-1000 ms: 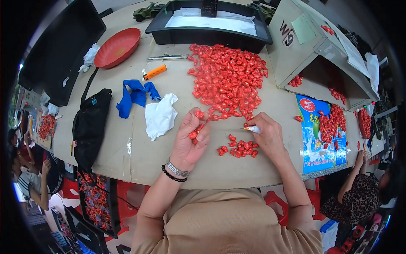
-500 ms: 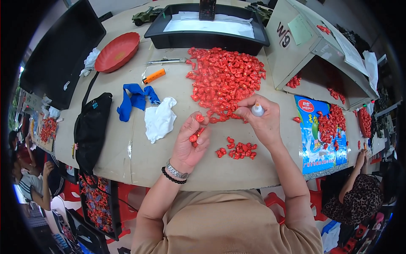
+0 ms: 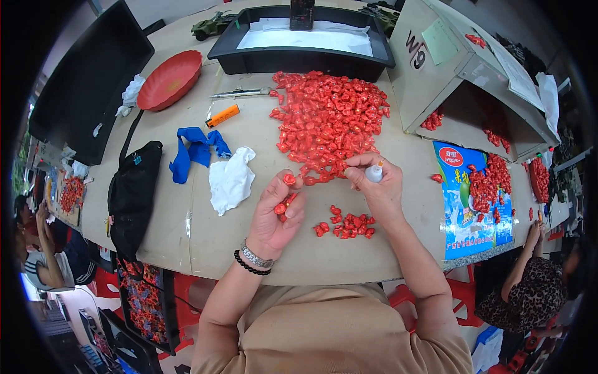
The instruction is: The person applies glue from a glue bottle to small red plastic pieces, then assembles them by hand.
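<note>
My left hand is closed around several small red plastic pieces. One red piece sits upright between its thumb and fingertips, and others show in the curled fingers below. My right hand grips a small white bottle with a pale orange tip, pointing up and away from me. The thumb and forefinger of that hand meet at the near edge of a large heap of red pieces; whether they pinch a piece there is unclear. A smaller group of red pieces lies nearer me, between my forearms.
Left on the table lie a white cloth, blue cloth, orange lighter-like item, metal cutter, red dish and black bag. A black tray stands behind the heap. At right are a box-like shelf and blue printed sheet.
The whole view has shifted slightly. My right hand's thumb and forefinger have drawn closer together beside the heap, and the bottle's tip shows more clearly. My left hand keeps its pieces.
</note>
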The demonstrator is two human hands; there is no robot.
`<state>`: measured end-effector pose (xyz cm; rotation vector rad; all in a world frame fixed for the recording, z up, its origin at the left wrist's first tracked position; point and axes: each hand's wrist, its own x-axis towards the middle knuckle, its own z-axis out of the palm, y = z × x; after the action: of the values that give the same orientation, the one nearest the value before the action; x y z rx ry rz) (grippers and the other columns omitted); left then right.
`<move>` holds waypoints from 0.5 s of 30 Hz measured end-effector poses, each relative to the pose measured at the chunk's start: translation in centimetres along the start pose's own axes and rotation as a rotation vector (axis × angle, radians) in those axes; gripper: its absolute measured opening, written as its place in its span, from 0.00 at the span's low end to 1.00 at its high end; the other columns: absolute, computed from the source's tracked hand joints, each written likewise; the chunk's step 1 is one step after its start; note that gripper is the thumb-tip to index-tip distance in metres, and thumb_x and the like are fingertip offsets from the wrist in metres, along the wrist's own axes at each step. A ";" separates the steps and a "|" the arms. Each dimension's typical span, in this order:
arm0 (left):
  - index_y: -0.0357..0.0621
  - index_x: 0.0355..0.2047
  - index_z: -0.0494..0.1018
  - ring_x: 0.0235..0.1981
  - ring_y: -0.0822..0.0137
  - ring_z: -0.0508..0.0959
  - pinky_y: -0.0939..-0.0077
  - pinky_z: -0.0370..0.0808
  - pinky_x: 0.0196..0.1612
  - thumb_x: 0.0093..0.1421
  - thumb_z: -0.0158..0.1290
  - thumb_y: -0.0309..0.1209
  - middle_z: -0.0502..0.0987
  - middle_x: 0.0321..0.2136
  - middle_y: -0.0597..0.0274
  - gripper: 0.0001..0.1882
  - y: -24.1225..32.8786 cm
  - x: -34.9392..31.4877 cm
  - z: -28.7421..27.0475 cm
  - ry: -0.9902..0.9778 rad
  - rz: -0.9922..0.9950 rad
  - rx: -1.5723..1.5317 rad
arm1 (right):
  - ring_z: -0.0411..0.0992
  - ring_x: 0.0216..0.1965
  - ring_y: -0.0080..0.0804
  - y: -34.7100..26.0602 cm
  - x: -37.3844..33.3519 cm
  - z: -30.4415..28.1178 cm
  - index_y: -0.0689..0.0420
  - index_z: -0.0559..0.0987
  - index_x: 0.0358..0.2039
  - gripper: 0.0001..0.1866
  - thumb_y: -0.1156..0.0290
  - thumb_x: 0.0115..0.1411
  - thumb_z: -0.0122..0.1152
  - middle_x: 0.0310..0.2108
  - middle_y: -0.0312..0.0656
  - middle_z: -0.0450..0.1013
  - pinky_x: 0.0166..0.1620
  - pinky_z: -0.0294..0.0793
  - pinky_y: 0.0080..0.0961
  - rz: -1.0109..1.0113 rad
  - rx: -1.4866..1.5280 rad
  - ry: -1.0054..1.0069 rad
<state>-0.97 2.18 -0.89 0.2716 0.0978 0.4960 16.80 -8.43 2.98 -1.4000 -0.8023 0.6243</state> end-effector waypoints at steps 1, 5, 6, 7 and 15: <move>0.46 0.41 0.69 0.18 0.78 0.64 0.88 0.57 0.13 0.62 0.51 0.33 0.76 0.39 0.64 0.09 0.0 -0.1 0.0 0.001 0.001 0.005 | 0.69 0.23 0.17 0.1 -0.1 -0.1 0.63 0.78 0.32 0.05 0.79 0.54 0.63 0.26 0.34 0.72 0.26 0.70 0.14 -0.006 -0.005 -0.013; 0.45 0.41 0.68 0.18 0.77 0.64 0.87 0.57 0.13 0.63 0.50 0.33 0.76 0.38 0.64 0.09 -0.2 0.1 -0.3 -0.014 -0.014 0.026 | 0.69 0.25 0.16 -0.3 -0.3 0.2 0.62 0.79 0.31 0.06 0.79 0.52 0.65 0.26 0.34 0.75 0.28 0.68 0.16 -0.028 0.017 -0.003; 0.45 0.41 0.68 0.18 0.77 0.64 0.87 0.57 0.13 0.63 0.50 0.33 0.76 0.38 0.64 0.09 -0.3 0.1 -0.3 -0.009 -0.016 0.025 | 0.69 0.25 0.16 -0.3 -0.4 0.3 0.62 0.79 0.31 0.06 0.79 0.51 0.65 0.27 0.34 0.75 0.28 0.69 0.16 -0.029 0.019 -0.009; 0.45 0.41 0.69 0.18 0.77 0.64 0.87 0.57 0.13 0.63 0.50 0.32 0.76 0.38 0.63 0.09 -0.4 0.0 -0.1 0.007 -0.025 0.045 | 0.69 0.26 0.16 -0.4 -0.5 0.3 0.62 0.79 0.31 0.06 0.79 0.51 0.65 0.27 0.34 0.75 0.28 0.69 0.16 -0.035 0.020 -0.016; 0.44 0.42 0.67 0.18 0.77 0.63 0.88 0.56 0.12 0.64 0.49 0.32 0.74 0.38 0.63 0.09 -0.8 -0.3 0.3 0.004 -0.045 0.097 | 0.71 0.29 0.17 -0.4 -1.4 0.6 0.62 0.80 0.31 0.06 0.79 0.51 0.65 0.28 0.35 0.76 0.32 0.70 0.16 -0.075 0.006 -0.054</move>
<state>-0.82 1.24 -0.79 0.3626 0.1313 0.4477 15.48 -9.20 3.22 -1.3462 -0.8916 0.6080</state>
